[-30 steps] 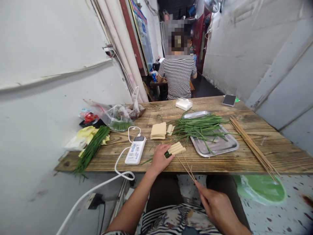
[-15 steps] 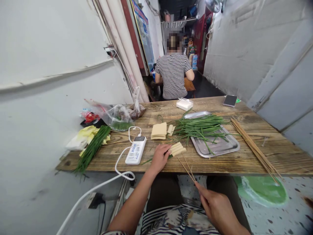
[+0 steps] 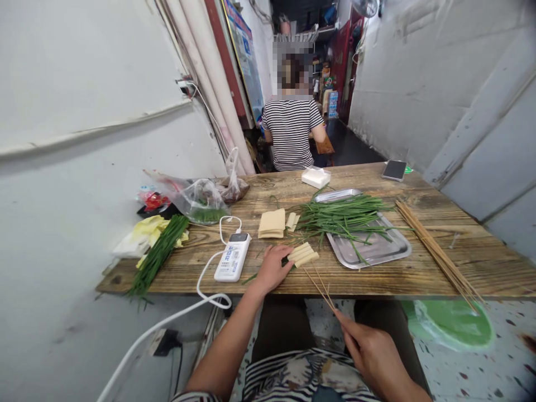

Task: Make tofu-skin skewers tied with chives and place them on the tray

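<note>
My left hand (image 3: pixel 273 269) rests at the table's near edge, thumb and fingers closed about the left end of several pale yellow tofu-skin rolls (image 3: pixel 305 254) lying side by side. Two thin bamboo skewers (image 3: pixel 322 290) reach from the rolls to my right hand (image 3: pixel 371 343), which pinches their lower ends below the table edge. The skewer tips meet the rolls, and whether they go inside is hidden. Behind the rolls are a stack of flat tofu-skin sheets (image 3: pixel 272 223) and small cut pieces (image 3: pixel 292 221).
Green chives (image 3: pixel 343 215) lie across a metal tray (image 3: pixel 391 254); bamboo skewers (image 3: pixel 435 251) are to its right. A white power bank (image 3: pixel 233 262) with cable, more chives (image 3: pixel 161 254), plastic bags (image 3: pixel 205 201), a white box (image 3: pixel 316 177) and a phone (image 3: pixel 394 170) surround the work. A person (image 3: pixel 291 131) sits beyond.
My left hand has shifted very slightly at the rolls. My right hand and the skewers have hardly moved. The person beyond the table has leaned a little to the left.
</note>
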### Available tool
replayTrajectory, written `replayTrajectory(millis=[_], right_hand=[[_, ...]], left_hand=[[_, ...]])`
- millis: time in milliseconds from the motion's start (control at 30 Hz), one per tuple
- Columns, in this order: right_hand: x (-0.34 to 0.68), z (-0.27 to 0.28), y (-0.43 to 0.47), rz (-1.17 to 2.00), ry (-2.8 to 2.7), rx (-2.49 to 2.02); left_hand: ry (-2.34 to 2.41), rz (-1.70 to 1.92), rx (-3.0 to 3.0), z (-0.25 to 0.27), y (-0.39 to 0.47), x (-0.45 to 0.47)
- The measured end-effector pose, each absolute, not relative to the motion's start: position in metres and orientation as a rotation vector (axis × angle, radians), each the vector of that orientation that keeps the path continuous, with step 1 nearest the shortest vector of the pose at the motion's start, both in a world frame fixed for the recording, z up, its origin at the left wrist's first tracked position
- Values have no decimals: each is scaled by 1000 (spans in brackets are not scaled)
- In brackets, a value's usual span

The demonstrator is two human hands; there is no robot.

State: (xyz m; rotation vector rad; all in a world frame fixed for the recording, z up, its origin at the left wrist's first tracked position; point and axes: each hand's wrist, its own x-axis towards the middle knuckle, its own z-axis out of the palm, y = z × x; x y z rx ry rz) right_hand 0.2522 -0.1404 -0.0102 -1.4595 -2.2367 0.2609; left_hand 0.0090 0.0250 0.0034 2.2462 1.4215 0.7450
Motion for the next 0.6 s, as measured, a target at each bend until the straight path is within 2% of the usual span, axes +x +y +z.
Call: replayTrajectory(millis=[200, 600], right_hand=[[254, -11, -139, 262, -2218, -1451], [252, -13, -138, 264, -2232, -1454]], left_hand=[[1413, 743, 2274, 11, 26, 13], [1344, 1164, 2096, -26, 20, 9]])
